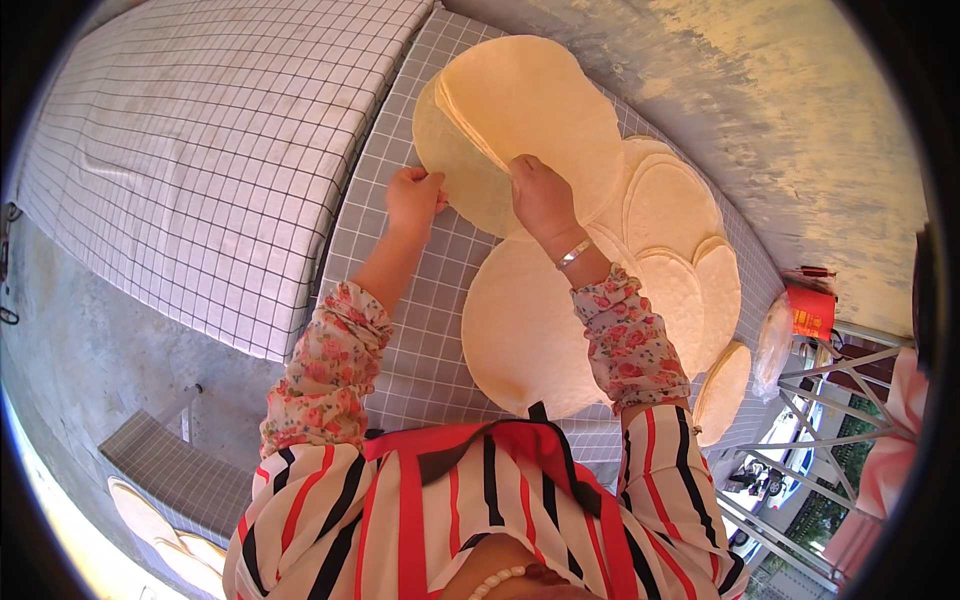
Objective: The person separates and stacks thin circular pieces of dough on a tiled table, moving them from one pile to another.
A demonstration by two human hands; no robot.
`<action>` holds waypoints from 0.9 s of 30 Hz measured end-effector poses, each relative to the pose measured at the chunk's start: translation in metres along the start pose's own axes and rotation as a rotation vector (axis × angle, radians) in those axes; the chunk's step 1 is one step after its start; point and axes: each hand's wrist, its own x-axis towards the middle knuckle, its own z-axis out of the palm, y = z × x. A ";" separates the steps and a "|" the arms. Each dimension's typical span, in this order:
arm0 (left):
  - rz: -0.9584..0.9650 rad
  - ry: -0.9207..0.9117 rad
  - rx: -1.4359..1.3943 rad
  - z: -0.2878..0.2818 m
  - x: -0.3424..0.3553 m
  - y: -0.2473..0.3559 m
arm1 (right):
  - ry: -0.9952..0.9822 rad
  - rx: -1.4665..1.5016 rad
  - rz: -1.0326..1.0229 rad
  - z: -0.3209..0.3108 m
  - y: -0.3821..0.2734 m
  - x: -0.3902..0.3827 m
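Observation:
My left hand [413,200] is closed in a pinch on the near left edge of a thin, see-through round flatbread [462,190]. My right hand [543,198] grips the near edge of a stack of large, pale yellow round flatbreads [545,95], its thumb pressed on top. That stack partly overlaps the single thin one, which sticks out to its left. Below my right wrist lies another big pile of flatbreads [520,320], partly hidden by my forearm. Further piles, such as the folded-looking flatbreads [675,205], overlap to the right.
The grey checked tabletop [400,330] carries all these piles. A table under white checked cloth [240,150] adjoins on the left. At lower left, a grey bench [180,455] stands beside more flatbreads [142,515]. A wall [780,120] borders the far right; a red packet [812,312] hangs near metal bars [800,440].

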 end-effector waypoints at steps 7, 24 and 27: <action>-0.074 -0.225 0.186 0.002 0.004 0.001 | 0.066 0.069 -0.007 0.046 -0.023 -0.018; -0.054 -0.213 0.301 -0.027 -0.140 -0.083 | 0.283 0.000 0.067 -0.178 0.075 -0.008; -0.057 -0.176 0.313 -0.030 -0.181 -0.110 | 0.310 0.089 -0.008 -0.241 0.025 -0.072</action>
